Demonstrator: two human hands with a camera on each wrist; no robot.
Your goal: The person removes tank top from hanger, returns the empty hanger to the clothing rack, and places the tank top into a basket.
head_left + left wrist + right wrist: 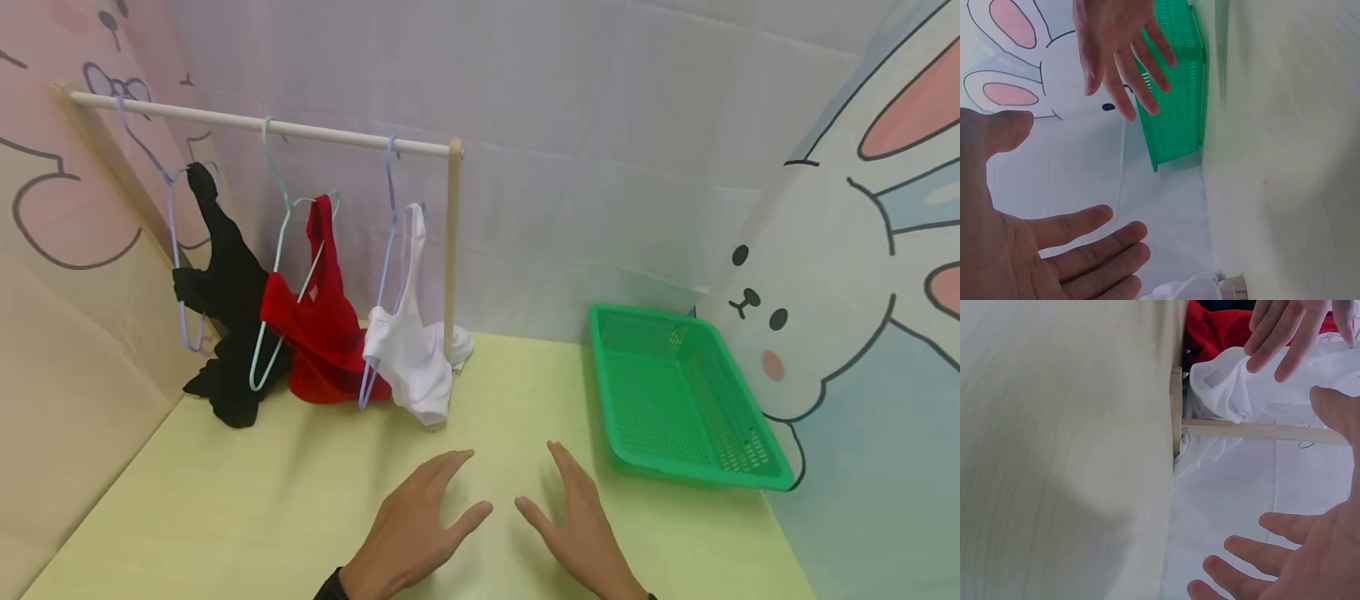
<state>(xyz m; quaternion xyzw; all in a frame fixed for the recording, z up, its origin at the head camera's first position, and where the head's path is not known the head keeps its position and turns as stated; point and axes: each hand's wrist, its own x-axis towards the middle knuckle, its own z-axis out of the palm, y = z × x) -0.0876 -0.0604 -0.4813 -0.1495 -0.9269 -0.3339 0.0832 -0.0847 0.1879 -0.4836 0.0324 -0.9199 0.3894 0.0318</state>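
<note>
Left hand [411, 527]: spread, above desk [225, 517]. Right hand [579, 529]: spread, facing left hand. White garment [412, 367]: on hanger [392, 208], 12 o'clock from left hand, apparently touching desk below. Green basket [652, 400]: 1 o'clock from right hand.

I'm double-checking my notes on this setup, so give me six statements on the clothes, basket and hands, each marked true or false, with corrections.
1. In the head view, the red garment is between the black garment and the white garment. True.
2. Of the three, the white garment is farthest from the green basket. False: it is the nearest.
3. In the head view, the basket is right of the rack. True.
4. The left hand grips a hanger. False: it holds nothing.
5. The right hand holds nothing. True.
6. The basket is upside down. False: its open side faces up.
</note>
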